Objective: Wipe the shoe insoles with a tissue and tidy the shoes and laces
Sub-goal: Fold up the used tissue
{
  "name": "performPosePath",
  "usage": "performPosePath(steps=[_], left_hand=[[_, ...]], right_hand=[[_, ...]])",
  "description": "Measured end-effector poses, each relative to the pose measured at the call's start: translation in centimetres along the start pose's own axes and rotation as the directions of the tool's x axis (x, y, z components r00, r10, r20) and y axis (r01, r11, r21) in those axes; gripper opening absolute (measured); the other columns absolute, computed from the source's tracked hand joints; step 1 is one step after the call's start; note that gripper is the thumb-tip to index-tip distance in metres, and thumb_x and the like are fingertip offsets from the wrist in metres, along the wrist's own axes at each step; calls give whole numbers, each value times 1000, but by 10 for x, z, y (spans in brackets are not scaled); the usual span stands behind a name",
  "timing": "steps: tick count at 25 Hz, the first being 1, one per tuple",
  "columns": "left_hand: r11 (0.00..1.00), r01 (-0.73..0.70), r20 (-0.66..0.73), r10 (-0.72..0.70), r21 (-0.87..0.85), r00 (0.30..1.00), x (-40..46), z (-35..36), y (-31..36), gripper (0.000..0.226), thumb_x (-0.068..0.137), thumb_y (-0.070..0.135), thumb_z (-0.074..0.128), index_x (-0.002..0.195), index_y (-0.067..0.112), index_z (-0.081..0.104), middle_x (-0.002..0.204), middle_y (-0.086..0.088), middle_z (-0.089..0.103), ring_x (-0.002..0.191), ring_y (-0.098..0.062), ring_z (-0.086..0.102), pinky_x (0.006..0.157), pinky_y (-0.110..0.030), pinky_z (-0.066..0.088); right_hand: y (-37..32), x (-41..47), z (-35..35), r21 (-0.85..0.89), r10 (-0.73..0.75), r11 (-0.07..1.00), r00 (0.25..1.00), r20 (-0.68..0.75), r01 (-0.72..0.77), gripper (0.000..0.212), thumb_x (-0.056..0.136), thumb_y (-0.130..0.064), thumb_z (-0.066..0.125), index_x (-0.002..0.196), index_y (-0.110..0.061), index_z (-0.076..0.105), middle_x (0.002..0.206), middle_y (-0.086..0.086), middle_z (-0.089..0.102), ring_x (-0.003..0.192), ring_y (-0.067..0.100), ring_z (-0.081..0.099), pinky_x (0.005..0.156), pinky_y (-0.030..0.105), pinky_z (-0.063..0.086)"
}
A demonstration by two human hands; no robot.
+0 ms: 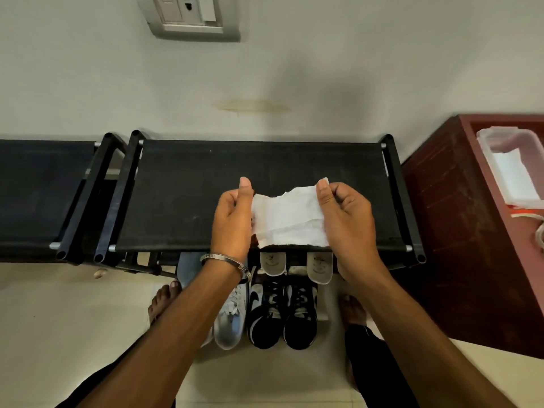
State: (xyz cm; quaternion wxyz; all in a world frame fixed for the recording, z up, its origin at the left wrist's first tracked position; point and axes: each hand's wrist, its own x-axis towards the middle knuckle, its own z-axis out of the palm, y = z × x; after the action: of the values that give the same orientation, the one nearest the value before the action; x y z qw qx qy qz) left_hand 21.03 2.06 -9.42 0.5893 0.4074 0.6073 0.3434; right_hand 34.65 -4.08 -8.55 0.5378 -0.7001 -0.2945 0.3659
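From the head camera, both hands are raised over the black fabric top of a shoe rack and hold a white tissue stretched between them. The left hand pinches the tissue's left edge, thumb upright against its upper corner and the other fingers curled behind the sheet; a metal bangle sits on that wrist. The right hand pinches the right edge between thumb and forefinger, the remaining fingers loosely curled. The tissue is creased, its top edge ragged, and it hangs above the rack's front rail. Below the rail, two pale insoles stick up out of a pair of black and white sneakers that stand side by side on the floor with black laces showing. Just to their left stands a white sneaker, partly hidden by the left forearm. Bare feet flank the shoes. A second black rack adjoins on the left, and on the right a dark red cabinet carries a clear plastic container with white sheets inside. A switch plate is on the wall above
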Motion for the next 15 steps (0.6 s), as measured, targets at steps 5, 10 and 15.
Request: performPosePath(steps=[5, 10, 15], left_hand=[[895, 402, 431, -290, -194, 854, -26, 23, -6, 71, 91, 69, 33, 119, 13, 66, 112, -13, 72, 100, -30, 70, 70, -37, 61], [973, 214, 251, -187, -85, 950, -46, 49, -6, 40, 92, 41, 60, 98, 2, 64, 64, -5, 60, 40, -10, 50, 34, -18, 39], [999, 9, 125, -16, 53, 992, -45, 73, 11, 32, 93, 41, 60, 88, 9, 62, 65, -3, 54, 41, -7, 46, 32, -17, 30]], right_hand=[[-1, 0, -22, 75, -14, 997, 994, 107, 6, 37, 100, -40, 54, 89, -7, 67, 87, 17, 71, 85, 39, 68, 72, 56, 58], [-4, 3, -50, 1, -29, 1000, 999, 41, 29, 36, 97, -42, 58, 79, -12, 66, 76, 7, 67, 70, 25, 62, 68, 46, 54], [-8, 10, -80, -88, -49, 995, 987, -151, 36, 25, 95, -40, 61, 84, -20, 71, 75, -4, 68, 76, 13, 64, 74, 37, 56]])
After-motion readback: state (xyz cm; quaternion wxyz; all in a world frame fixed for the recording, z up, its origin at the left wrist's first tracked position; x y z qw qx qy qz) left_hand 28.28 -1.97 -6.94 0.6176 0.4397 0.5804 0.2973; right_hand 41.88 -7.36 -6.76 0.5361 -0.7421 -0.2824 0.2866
